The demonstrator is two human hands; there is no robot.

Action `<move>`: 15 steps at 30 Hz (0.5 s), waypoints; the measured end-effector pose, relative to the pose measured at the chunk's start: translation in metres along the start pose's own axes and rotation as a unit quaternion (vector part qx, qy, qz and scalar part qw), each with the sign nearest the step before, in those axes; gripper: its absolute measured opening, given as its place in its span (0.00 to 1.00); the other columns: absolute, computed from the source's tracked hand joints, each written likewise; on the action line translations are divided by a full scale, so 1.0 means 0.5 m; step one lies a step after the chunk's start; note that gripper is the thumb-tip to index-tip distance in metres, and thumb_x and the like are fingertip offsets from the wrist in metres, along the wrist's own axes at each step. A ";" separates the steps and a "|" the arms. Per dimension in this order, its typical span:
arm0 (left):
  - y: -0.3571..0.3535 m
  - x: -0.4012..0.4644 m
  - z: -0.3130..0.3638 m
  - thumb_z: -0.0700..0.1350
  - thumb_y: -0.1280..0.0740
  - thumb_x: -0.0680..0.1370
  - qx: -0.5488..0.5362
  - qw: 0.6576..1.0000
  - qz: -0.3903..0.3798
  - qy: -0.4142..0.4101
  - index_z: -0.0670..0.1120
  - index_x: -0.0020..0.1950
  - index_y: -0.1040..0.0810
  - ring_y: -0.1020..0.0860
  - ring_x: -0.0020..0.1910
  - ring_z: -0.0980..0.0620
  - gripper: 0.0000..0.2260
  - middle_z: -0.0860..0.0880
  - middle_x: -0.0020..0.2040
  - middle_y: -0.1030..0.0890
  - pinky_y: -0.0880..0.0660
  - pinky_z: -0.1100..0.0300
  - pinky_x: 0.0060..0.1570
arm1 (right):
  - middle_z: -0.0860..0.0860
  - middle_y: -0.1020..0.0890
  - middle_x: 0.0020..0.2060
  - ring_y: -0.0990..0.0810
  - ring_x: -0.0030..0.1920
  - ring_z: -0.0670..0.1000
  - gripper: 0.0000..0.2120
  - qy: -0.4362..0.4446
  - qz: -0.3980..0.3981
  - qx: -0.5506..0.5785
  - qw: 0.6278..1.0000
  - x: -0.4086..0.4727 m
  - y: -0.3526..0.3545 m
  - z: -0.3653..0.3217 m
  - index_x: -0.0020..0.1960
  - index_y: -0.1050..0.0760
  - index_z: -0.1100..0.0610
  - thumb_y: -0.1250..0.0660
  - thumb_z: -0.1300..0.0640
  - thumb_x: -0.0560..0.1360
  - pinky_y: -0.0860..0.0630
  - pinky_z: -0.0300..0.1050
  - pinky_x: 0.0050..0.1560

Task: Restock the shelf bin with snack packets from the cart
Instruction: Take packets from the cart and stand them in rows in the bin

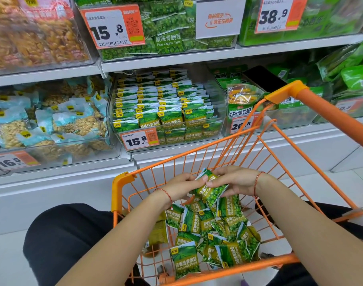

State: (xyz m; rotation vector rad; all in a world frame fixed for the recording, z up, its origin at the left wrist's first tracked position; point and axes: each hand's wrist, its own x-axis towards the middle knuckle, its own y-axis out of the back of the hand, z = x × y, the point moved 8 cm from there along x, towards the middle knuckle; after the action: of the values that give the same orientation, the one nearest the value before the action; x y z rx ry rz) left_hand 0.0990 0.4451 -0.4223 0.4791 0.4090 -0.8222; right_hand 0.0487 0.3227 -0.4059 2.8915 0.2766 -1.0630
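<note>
Head view, looking down into an orange wire cart (123, 180) parked against white shelving. Two bare forearms reach in, one red string bracelet on each wrist

Left hand (181, 186): fingers curled, pinching the left edge of a small bunch of green pea packets (212, 189) held above the cart's load. Right hand (236, 180): fingers curled round the same bunch from the right, thumb on top. At least two packets in the bunch; exact count cannot be told, as they overlap

Loose packets (185, 261) on the cart floor: roughly a dozen to fifteen green garlic-flavour ones in a jumbled heap, some face up, some on edge. One duller olive-coloured packet (159, 234) lies at the heap's left side

Clear shelf bin (217, 120) straight ahead, middle shelf: same green packets standing upright in four rows front to back, nearly full, right side a little lower. One price tag (139, 140) reading 15.8 on its front

Neighbouring bins: pale blue packets of nuts (53, 120) to the left with a tag reading 16.5; mixed vegetable crisp bags (242, 100) to the right. Upper shelf: one bin of original-flavour pea packets (168, 41) tagged 15.8, and one tag reading 38.9 further right

Dark trousers show at both knees, either side of the cart
</note>
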 end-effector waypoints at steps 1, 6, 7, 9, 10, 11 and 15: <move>-0.007 -0.005 0.006 0.61 0.36 0.75 -0.025 0.999 -0.022 0.001 0.48 0.56 0.26 0.24 0.58 0.50 0.19 0.52 0.55 0.23 0.23 0.55 0.55 | 0.52 0.18 0.55 0.19 0.55 0.48 0.16 0.006 -0.006 0.003 1.000 -0.003 -0.002 -0.007 0.60 0.25 0.56 0.29 0.59 0.73 0.21 0.40 0.53; 0.010 -0.006 0.022 0.58 0.37 0.77 0.023 0.999 -0.023 -0.030 0.46 0.63 0.29 0.24 0.57 0.51 0.21 0.49 0.58 0.24 0.21 0.58 0.52 | 0.49 0.23 0.56 0.21 0.53 0.45 0.29 0.008 0.027 -0.042 0.999 0.000 0.002 -0.022 0.70 0.34 0.57 0.28 0.61 0.72 0.22 0.40 0.51; 0.014 -0.005 0.029 0.57 0.37 0.77 0.020 0.999 -0.025 -0.038 0.46 0.66 0.31 0.24 0.59 0.51 0.22 0.48 0.61 0.25 0.22 0.59 0.52 | 0.48 0.24 0.55 0.22 0.54 0.45 0.32 0.012 0.034 -0.042 0.998 0.003 0.004 -0.028 0.72 0.37 0.54 0.27 0.61 0.71 0.22 0.41 0.50; 0.014 0.000 0.043 0.54 0.37 0.78 -0.003 0.998 -0.048 -0.051 0.49 0.69 0.33 0.24 0.59 0.54 0.21 0.49 0.64 0.26 0.23 0.61 0.51 | 0.46 0.25 0.53 0.24 0.54 0.44 0.35 0.021 0.030 -0.051 0.998 0.005 0.005 -0.042 0.73 0.39 0.51 0.27 0.62 0.71 0.23 0.41 0.48; 0.012 -0.001 0.054 0.52 0.37 0.79 -0.017 0.996 -0.061 -0.062 0.51 0.68 0.32 0.23 0.56 0.57 0.18 0.51 0.62 0.25 0.23 0.63 0.50 | 0.45 0.24 0.53 0.24 0.54 0.44 0.33 0.022 0.021 -0.058 0.998 0.004 0.004 -0.049 0.72 0.38 0.51 0.27 0.62 0.71 0.25 0.42 0.49; 0.008 -0.004 0.065 0.50 0.37 0.79 -0.031 0.994 -0.074 -0.074 0.52 0.64 0.30 0.21 0.51 0.60 0.13 0.53 0.57 0.23 0.23 0.64 0.47 | 0.47 0.23 0.54 0.24 0.55 0.45 0.30 0.026 0.010 -0.073 0.997 0.004 0.002 -0.057 0.69 0.34 0.51 0.27 0.62 0.71 0.25 0.44 0.53; 0.023 -0.016 0.112 0.50 0.34 0.78 -0.009 0.988 -0.055 -0.141 0.54 0.60 0.28 0.21 0.49 0.61 0.12 0.55 0.54 0.22 0.21 0.62 0.47 | 0.56 0.19 0.58 0.22 0.59 0.52 0.24 0.096 -0.007 -0.110 0.989 -0.011 0.008 -0.104 0.60 0.24 0.57 0.25 0.62 0.65 0.28 0.49 0.64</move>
State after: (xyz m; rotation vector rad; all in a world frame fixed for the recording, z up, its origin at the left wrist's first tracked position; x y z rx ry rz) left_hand 0.1119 0.4259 -0.3697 0.3180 0.1819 -0.9776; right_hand 0.0787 0.3237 -0.3628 2.7938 0.3960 -0.7055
